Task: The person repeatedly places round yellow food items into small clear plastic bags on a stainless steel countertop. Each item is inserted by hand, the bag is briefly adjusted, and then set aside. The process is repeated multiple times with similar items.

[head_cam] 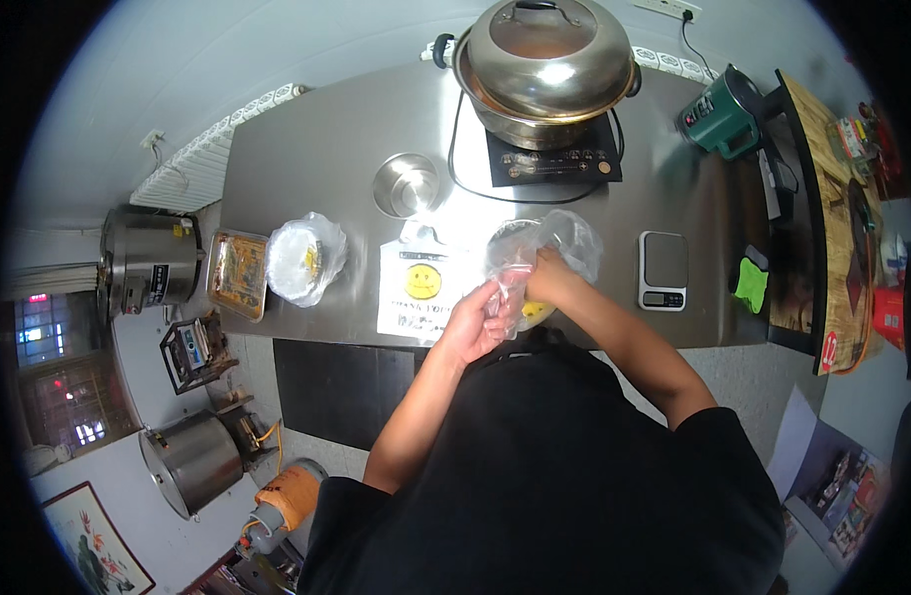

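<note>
Near the front edge of the steel table [314, 149], my left hand [476, 325] is closed on a clear plastic bag [574, 234]. My right hand [550, 277] is at the bag's gathered part, its fingers mostly hidden. Under the bag and hands lies a round container [509, 227], largely covered, with some yellow print by my right wrist. To the left lies a flat white plastic bag with a yellow smiley face [423, 281]. Farther left stands a bagged white round container [295, 256].
A large lidded steel pot [552, 74] stands on a black induction cooker [556, 160], its cord looping leftward. Also on the table are an empty steel pot [406, 186], a kitchen scale [663, 269], a green electric jug [723, 115] and a clear food tray [237, 274].
</note>
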The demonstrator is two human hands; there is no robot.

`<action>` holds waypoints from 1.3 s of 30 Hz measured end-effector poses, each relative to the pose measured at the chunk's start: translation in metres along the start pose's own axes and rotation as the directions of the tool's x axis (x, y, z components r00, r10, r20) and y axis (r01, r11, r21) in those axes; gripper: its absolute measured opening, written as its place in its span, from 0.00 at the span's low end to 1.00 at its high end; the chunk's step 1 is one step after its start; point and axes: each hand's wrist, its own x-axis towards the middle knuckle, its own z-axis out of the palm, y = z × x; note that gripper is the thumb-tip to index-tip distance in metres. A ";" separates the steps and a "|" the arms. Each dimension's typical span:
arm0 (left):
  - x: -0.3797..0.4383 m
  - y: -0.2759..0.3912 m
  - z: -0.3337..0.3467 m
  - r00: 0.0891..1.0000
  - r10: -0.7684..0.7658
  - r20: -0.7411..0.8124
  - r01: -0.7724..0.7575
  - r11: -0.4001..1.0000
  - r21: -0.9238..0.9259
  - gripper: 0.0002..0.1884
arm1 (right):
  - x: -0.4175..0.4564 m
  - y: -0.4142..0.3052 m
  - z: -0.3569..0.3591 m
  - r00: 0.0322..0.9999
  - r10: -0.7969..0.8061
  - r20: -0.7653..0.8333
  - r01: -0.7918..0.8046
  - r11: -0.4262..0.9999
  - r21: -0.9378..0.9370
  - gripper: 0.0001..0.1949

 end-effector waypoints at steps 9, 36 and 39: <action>-0.005 0.009 -0.012 0.821 0.501 -0.275 -0.322 0.803 0.502 0.23 | 0.046 0.021 0.053 0.957 0.164 0.240 -0.089 0.952 -0.292 0.19; 0.070 0.053 -0.009 0.666 0.724 -0.182 0.349 -0.085 0.933 0.15 | 0.010 0.062 -0.032 0.933 0.124 -0.339 -0.129 0.992 0.006 0.05; 0.062 0.062 -0.003 0.784 0.588 -0.196 0.185 0.081 0.979 0.12 | 0.012 0.061 -0.035 0.944 0.110 -0.312 -0.118 0.993 -0.005 0.07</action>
